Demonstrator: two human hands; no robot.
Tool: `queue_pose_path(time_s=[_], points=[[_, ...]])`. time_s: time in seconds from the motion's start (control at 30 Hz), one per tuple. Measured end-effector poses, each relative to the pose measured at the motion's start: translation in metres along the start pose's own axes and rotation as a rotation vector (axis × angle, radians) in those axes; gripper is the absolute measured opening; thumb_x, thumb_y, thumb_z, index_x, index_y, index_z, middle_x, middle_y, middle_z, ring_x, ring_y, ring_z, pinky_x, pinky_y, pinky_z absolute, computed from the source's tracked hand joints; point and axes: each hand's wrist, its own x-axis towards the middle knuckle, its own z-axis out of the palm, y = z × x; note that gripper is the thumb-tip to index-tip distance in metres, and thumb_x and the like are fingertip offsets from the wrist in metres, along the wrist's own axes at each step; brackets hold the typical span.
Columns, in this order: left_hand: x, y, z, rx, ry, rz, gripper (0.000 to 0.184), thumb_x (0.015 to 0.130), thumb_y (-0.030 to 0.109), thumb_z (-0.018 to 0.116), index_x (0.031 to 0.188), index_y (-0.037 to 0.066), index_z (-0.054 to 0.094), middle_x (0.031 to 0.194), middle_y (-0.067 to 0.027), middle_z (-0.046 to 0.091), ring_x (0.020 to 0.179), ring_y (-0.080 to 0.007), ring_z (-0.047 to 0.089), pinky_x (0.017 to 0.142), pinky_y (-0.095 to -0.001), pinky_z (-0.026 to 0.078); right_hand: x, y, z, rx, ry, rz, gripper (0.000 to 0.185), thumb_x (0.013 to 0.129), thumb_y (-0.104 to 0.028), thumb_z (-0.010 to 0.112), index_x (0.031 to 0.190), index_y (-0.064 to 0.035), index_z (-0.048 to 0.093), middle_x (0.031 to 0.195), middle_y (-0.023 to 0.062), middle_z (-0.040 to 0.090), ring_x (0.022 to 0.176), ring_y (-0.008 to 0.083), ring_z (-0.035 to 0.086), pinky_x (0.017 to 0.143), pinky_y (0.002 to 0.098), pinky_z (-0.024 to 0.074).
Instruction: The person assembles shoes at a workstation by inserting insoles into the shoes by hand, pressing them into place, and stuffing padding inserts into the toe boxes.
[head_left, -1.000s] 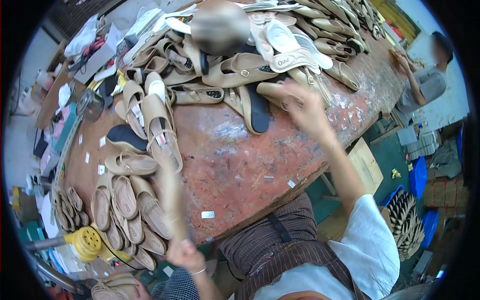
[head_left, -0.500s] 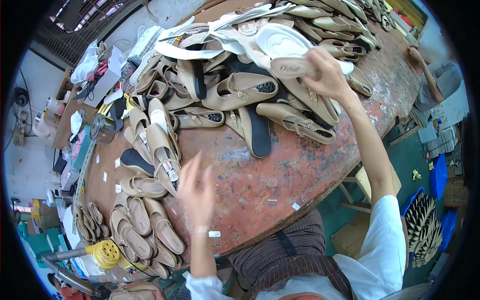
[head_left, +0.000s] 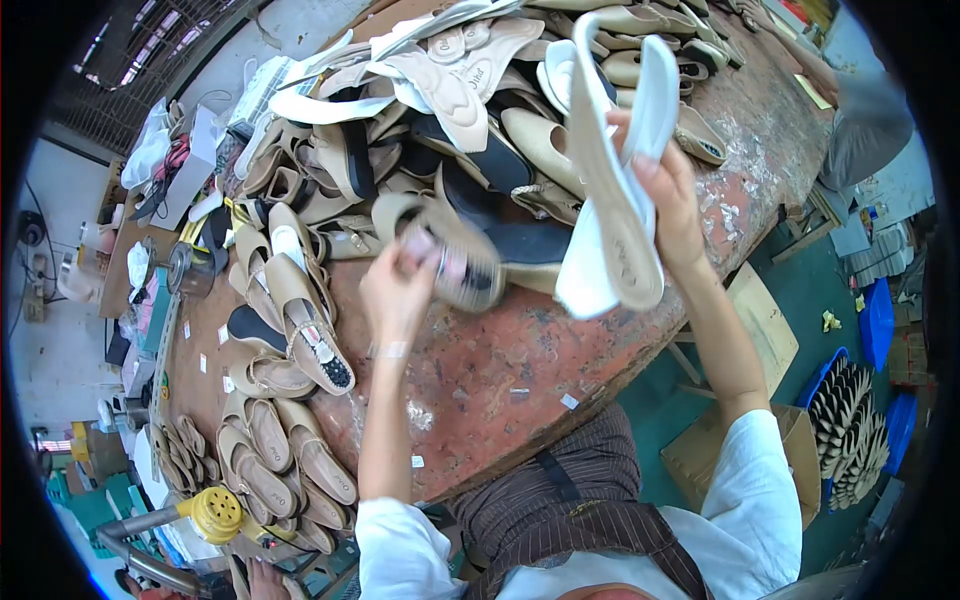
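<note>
My left hand [head_left: 398, 292] is closed on a beige shoe [head_left: 462, 262], which is smeared by motion, just above the red worktable [head_left: 480, 370]. Raised at the right, my right hand [head_left: 668, 200] grips insoles [head_left: 628, 255], beige on the printed face and white on the back, hanging in a loose bunch with their ends apart. Beyond the hands lies a heap of beige strap shoes [head_left: 540, 140], some showing black soles. On top of it rest more loose insoles [head_left: 450, 90].
Finished-looking beige shoes [head_left: 265, 470] stand in a cluster at the left, near a yellow round nozzle [head_left: 215, 515] on a grey pipe. A co-worker's grey sleeve [head_left: 868, 130] is at the far right. Another person's hand [head_left: 265, 580] shows at the lower left edge. Blue bins [head_left: 875, 355] stand on the floor.
My left hand has moved up and closed on a shoe from the heap. My right hand has come lower and nearer, and the insoles in it now hang upright. The view has shifted slightly.
</note>
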Motion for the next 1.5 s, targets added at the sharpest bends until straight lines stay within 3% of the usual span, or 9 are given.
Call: queue_pose_path(time_s=[0.03,0.07,0.27,0.33,0.43,0.7,0.87,1.17,1.5], points=[[-0.032,-0.002,-0.023,0.130,0.003,0.139,0.013,0.079,0.012,0.066,0.082,0.001,0.058,0.062,-0.0064,0.054,0.065,-0.0108,0.058,0.060,-0.0316,0.047,-0.012,0.007,0.008,0.077,-0.027,0.041,0.042,0.094,-0.028,0.063,0.127,-0.0024,0.058,0.095,0.0016,0.060,0.085,0.0090,0.057,0.073,0.0250,0.0461],[-0.059,-0.014,-0.043,0.214,-0.073,0.069,0.015,0.078,0.017,0.068,0.084,0.005,0.064,0.067,-0.0187,0.061,0.063,-0.0371,0.062,0.064,-0.0438,0.049,-0.025,0.018,0.018,0.155,-0.053,0.081,0.043,0.093,-0.028,0.065,0.126,-0.0024,0.058,0.097,0.0020,0.060,0.085,0.0090,0.057,0.074,0.0255,0.0469],[-0.166,-0.047,-0.078,0.557,0.071,0.078,0.034,0.086,0.022,0.067,0.115,0.005,0.067,0.130,-0.0212,0.054,0.121,-0.0349,0.052,0.100,-0.0442,0.043,-0.099,0.058,0.113,-0.189,-0.497,0.103,0.055,0.084,-0.037,0.075,0.120,0.0026,0.061,0.105,0.0158,0.066,0.098,0.0277,0.064,0.085,0.0385,0.0510],[-0.186,-0.023,-0.065,-0.397,0.050,-0.009,0.052,0.086,0.024,0.073,0.129,0.002,0.054,0.129,-0.0150,0.054,0.124,-0.0257,0.050,0.106,-0.0415,0.040,-0.124,0.060,0.144,-0.185,-0.470,0.009,0.058,0.081,-0.034,0.078,0.121,0.0033,0.058,0.105,0.0164,0.063,0.100,0.0268,0.061,0.085,0.0352,0.0496],[-0.205,-0.020,-0.045,-0.615,-0.328,-0.110,0.092,0.082,0.031,0.081,0.149,-0.002,0.027,0.146,-0.0143,0.040,0.135,-0.0241,0.041,0.112,-0.0384,0.034,-0.138,0.044,0.156,-0.183,-0.429,0.120,0.056,0.090,-0.039,0.066,0.127,0.0026,0.054,0.110,0.0210,0.066,0.105,0.0291,0.064,0.091,0.0402,0.0494],[-0.153,-0.008,-0.046,-1.146,-0.388,-0.316,0.053,0.084,-0.008,0.062,0.134,-0.006,0.045,0.118,-0.0201,0.066,0.098,-0.0294,0.070,0.087,-0.0408,0.059,-0.115,0.049,0.073,0.505,0.086,0.289,0.049,0.102,-0.038,0.048,0.126,0.0040,0.051,0.084,0.0042,0.062,0.073,0.0092,0.059,0.067,0.0241,0.0509],[-0.078,-0.077,-0.067,-0.217,0.328,0.057,0.079,0.093,0.006,0.064,0.155,-0.003,0.015,0.142,-0.0233,0.048,0.126,-0.0298,0.055,0.101,-0.0363,0.046,-0.069,0.049,-0.014,-0.903,0.429,-0.120,0.036,0.084,-0.019,0.068,0.113,0.0004,0.063,0.097,0.0134,0.069,0.080,0.0305,0.068,0.072,0.0392,0.0536],[-0.185,-0.078,-0.035,0.481,-0.101,0.034,0.102,0.072,0.016,0.082,0.157,0.012,0.024,0.156,-0.0266,0.028,0.141,-0.0439,0.033,0.114,-0.0453,0.032,-0.095,0.048,0.032,-0.851,0.251,-0.235,0.005,0.075,0.001,0.062,0.074,-0.0025,0.059,0.073,0.0161,0.056,0.068,0.0368,0.059,0.061,0.0438,0.0473],[-0.210,-0.110,-0.041,0.594,0.154,-0.054,0.087,0.073,0.009,0.073,0.152,0.012,0.037,0.132,-0.0183,0.055,0.118,-0.0383,0.053,0.099,-0.0492,0.040,-0.223,0.028,0.104,-0.600,-0.612,-0.096,0.039,0.062,-0.005,0.072,0.100,-0.0068,0.063,0.099,0.0075,0.061,0.090,0.0265,0.058,0.077,0.0376,0.0436]])
